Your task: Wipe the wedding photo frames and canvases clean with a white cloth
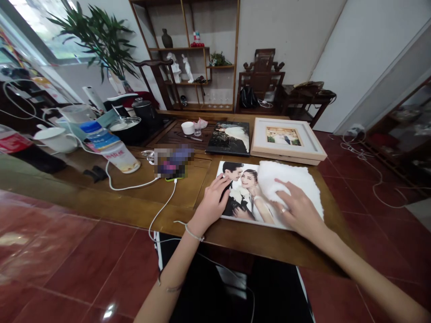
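A glossy photo panel (241, 197) of a couple lies flat near the front edge of the wooden table. My left hand (214, 197) rests on its left side, fingers stretched out over the picture. On the panel's right part a white fluffy cloth (292, 177) is spread, hiding that side and reaching past its edge. My right hand (298, 208) lies over the cloth's lower left with the index finger extended and the other fingers slightly bent and apart; a ring shows on one finger. Both hands touch what lies beneath them.
Behind the panel lie a dark photo panel (228, 138) and a light wooden picture frame (288, 140). Leftward are a phone (175, 163) on a white cable, a blue-capped bottle (111, 148), a cola bottle (30, 152), a black pot (125, 128) and a small white cup (187, 128).
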Action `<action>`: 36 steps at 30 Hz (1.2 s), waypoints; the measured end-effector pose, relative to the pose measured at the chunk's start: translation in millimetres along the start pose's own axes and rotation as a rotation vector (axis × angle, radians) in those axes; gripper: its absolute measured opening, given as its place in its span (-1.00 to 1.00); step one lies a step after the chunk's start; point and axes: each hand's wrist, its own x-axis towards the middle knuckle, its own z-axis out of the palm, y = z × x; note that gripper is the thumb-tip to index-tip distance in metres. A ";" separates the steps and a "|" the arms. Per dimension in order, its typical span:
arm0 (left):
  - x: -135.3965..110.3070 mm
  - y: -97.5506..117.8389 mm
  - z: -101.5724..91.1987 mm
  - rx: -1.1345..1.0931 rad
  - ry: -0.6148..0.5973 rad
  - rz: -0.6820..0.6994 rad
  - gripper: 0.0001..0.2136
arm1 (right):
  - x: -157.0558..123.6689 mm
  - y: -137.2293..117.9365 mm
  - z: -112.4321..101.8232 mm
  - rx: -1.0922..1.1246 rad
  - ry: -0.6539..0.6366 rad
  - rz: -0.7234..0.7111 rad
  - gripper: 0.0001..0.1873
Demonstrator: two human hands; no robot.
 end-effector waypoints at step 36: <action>-1.4 -4.0 0.2 0.014 -0.042 0.014 -0.64 | -20.6 -83.3 -12.3 0.201 -0.215 -0.267 -0.80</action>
